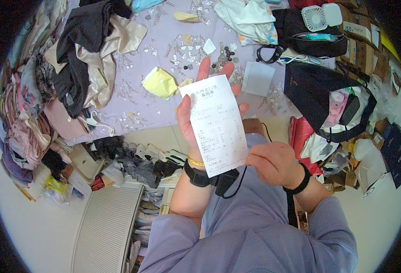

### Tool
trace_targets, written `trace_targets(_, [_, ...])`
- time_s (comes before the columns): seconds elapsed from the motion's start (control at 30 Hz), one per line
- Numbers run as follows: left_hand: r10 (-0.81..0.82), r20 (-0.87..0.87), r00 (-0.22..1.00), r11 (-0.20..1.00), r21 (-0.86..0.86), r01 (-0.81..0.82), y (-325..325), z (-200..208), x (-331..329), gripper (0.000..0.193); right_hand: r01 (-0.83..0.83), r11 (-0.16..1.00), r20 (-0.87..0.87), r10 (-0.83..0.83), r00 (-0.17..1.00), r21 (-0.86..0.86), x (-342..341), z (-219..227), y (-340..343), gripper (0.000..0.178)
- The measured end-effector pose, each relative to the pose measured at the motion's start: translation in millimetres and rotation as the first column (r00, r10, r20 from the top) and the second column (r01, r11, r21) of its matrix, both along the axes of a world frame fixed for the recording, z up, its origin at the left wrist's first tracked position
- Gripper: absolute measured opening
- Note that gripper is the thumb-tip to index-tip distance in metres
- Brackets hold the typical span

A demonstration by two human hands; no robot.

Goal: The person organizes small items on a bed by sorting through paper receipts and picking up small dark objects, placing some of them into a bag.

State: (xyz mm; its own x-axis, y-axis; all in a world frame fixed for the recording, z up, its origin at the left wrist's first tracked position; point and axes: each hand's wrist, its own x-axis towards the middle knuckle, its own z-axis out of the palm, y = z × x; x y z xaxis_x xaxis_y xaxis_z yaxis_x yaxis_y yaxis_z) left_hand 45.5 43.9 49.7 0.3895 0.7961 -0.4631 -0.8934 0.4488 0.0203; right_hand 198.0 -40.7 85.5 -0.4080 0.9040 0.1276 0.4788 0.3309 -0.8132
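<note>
A long white printed receipt [216,127] lies tilted across my left hand [187,125], which is palm up beneath it. The left thumb shows at the paper's left edge, and the spread fingers stick out past its top and right edges; the rest of the palm is hidden. My right hand [273,161] is closed in a pinch at the receipt's lower right edge. Beyond the paper, a crumpled yellow paper [159,83] and a pale square sheet [258,78] rest on the lilac patterned cloth [132,102].
Small dark round pieces [229,53] are scattered past my fingers. Dark and cream clothes [84,54] lie at the left. On the right are a black bag [316,88], a black pouch [296,34] and a white fan [315,18]. Shoes [152,152] stand below the cloth's near edge.
</note>
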Motion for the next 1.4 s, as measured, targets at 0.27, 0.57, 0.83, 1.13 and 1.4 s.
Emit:
trace_targets(0.27, [-0.004,-0.005,1.000,1.000,0.028,0.004,-1.1,-2.6,-2.2,0.073,0.005,1.000,0.004,-0.005,1.000,0.020,-2.1,-0.8,-0.4,0.017])
trace_targets(0.57, [-0.016,0.066,0.998,0.998,0.060,0.012,-3.3,-7.6,-5.8,0.075,0.010,1.000,0.002,-0.010,1.000,0.002,-2.9,-0.1,-3.5,0.017])
trace_targets(0.83, [-0.011,0.128,0.992,0.998,0.060,0.003,-4.3,-4.4,-4.8,0.077,-0.006,1.000,-0.012,0.006,1.000,-0.013,-2.5,3.0,-1.8,0.016])
trace_targets(1.13, [-0.047,0.102,0.994,0.996,0.083,0.038,-3.9,-0.6,-3.4,0.081,-0.004,1.000,-0.023,0.004,1.000,-0.008,-0.9,4.2,-3.5,0.015])
trace_targets(1.4, [-0.050,0.089,0.995,0.996,0.080,0.043,-6.9,-0.5,-3.2,0.082,0.005,0.999,-0.008,-0.005,1.000,0.031,0.3,4.7,-6.1,0.019])
